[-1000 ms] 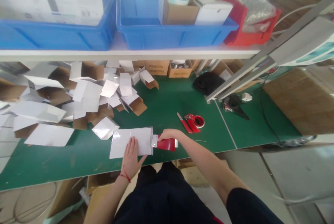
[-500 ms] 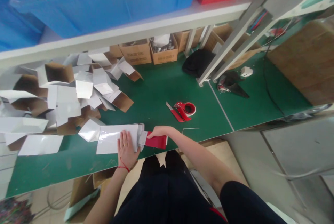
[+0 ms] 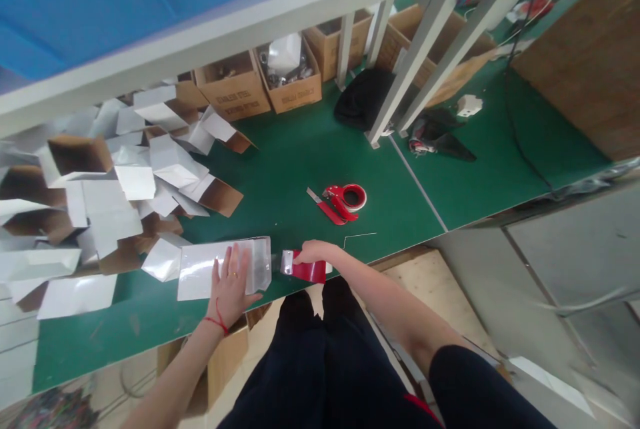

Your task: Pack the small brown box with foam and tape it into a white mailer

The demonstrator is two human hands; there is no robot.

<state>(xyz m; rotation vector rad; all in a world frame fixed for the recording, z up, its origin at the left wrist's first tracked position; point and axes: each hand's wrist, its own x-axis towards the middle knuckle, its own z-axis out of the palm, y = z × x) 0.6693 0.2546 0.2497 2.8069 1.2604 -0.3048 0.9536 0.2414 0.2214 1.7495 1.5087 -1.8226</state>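
Observation:
A flat white carton (image 3: pixel 200 268) lies on the green table (image 3: pixel 300 169) near its front edge. My left hand (image 3: pixel 233 282) rests flat on the carton's right part, fingers spread. My right hand (image 3: pixel 311 253) grips a red tape dispenser (image 3: pixel 306 270) just right of the carton's end, a small gap between its metal tip and the carton. A thin strip of clear tape seems to run between them.
A heap of folded white and brown cartons (image 3: pixel 100 196) covers the left of the table. A second red tape dispenser (image 3: pixel 343 199) lies mid-table. Brown boxes (image 3: pixel 290 79), a black cloth (image 3: pixel 363 99) and shelf posts (image 3: pixel 420 49) stand at the back.
My right hand has drawn the red dispenser a little to the right, off the carton's end. The left hand stayed pressed on the carton. The camera tilted down.

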